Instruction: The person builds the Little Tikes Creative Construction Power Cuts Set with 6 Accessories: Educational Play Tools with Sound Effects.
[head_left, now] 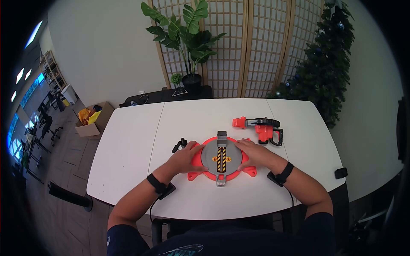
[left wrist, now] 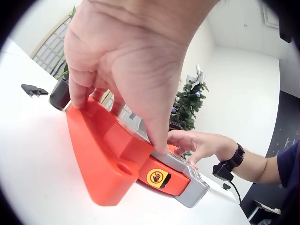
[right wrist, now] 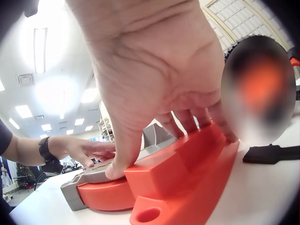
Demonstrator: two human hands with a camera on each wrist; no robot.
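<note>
In front of me lies a toy miter saw base (head_left: 209,154), a round grey turntable on a red stand with a yellow-and-black striped strip down its middle. My left hand (head_left: 184,159) grips its left side, thumb on the near rim and fingers toward the back. On the opposite side my right hand (head_left: 257,155) holds it the same way. A red foot with a screw hole (left wrist: 105,173) shows under the left palm in the left wrist view. Behind the right hand lies the toy saw head (head_left: 265,131), red with a black blade and handle.
Small black parts (head_left: 180,145) lie just beyond the left hand. The white table (head_left: 124,158) carries a small black object (head_left: 341,173) at its right edge. Past the far edge stand a potted plant (head_left: 192,81), a folding screen (head_left: 265,51) and a decorated tree (head_left: 318,72).
</note>
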